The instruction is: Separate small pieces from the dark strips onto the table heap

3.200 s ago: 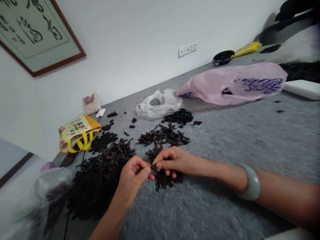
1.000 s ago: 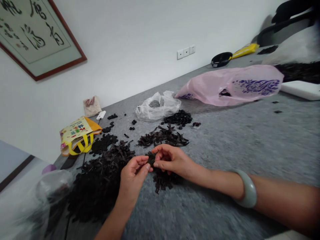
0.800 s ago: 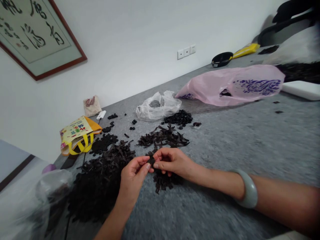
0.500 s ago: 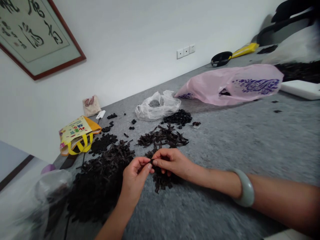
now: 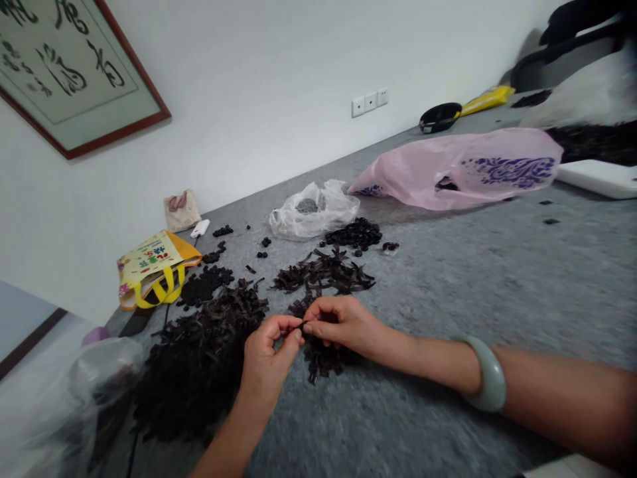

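My left hand (image 5: pixel 271 348) and my right hand (image 5: pixel 343 323) meet fingertip to fingertip, both pinching one small black piece (image 5: pixel 302 325). Its shape is mostly hidden by the fingers. A pale green bangle circles my right forearm. Under and behind my right hand lie short black strips (image 5: pixel 323 362). A further heap of dark strips (image 5: pixel 326 272) is just beyond the hands. To the left of my left hand spreads a large pile of black pieces (image 5: pixel 194 372). Small black round parts (image 5: pixel 355 234) are gathered farther back.
A crumpled clear bag (image 5: pixel 313 216) and a pink plastic bag (image 5: pixel 458 169) lie on the grey table (image 5: pixel 497 292). A yellow-handled bag (image 5: pixel 154 269) stands at the left, above clear plastic (image 5: pixel 60 405). At the back is a black bowl (image 5: pixel 440 117).
The fingertips have shifted slightly around the small black piece, and the left fingers are drawn closer together. Everything else looks the same.
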`<state>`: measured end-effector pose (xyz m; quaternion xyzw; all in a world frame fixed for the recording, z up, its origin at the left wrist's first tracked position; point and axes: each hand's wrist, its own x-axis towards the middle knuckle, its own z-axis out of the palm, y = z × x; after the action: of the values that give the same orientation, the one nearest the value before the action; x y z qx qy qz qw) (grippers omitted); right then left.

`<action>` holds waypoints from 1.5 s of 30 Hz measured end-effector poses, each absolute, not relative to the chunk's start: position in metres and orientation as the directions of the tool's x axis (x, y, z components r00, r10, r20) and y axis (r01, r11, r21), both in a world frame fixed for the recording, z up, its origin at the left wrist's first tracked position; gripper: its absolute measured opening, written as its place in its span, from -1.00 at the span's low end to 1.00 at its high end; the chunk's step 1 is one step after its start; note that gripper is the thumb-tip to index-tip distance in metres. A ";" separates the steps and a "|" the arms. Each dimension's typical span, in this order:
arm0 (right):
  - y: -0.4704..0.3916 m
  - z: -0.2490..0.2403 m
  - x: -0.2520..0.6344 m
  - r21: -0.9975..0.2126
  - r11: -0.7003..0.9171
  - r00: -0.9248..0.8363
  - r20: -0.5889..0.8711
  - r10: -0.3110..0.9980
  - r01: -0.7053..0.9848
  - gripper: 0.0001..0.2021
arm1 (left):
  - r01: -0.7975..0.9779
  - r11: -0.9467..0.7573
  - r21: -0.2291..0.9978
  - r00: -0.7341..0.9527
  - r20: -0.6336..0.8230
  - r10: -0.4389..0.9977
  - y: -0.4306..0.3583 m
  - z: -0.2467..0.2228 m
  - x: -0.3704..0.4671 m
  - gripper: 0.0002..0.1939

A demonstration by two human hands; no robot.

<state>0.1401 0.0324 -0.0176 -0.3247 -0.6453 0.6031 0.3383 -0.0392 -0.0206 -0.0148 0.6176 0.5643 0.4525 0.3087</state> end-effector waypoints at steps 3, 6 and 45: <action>0.034 -0.020 0.138 -1.000 -0.014 -0.559 -0.011 0.829 -0.001 -0.75 | 0.492 -0.266 0.829 -0.017 0.315 0.949 -0.021 -0.015 -0.038 -0.84; 0.037 -0.020 0.139 -0.994 -0.100 -0.552 -0.057 0.832 -0.047 -0.79 | 0.577 -0.374 0.726 0.044 0.429 0.902 -0.021 -0.012 -0.035 -0.83; 0.112 -0.027 0.178 -0.176 0.780 -0.717 0.313 0.622 0.600 -0.81 | 0.947 -0.173 0.270 0.029 0.466 0.884 0.000 0.001 -0.102 -0.71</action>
<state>0.1783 0.1124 -0.0272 -0.3300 -0.9261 0.0307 0.1802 -0.1017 0.0000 0.0006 0.7149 0.6405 0.2746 -0.0573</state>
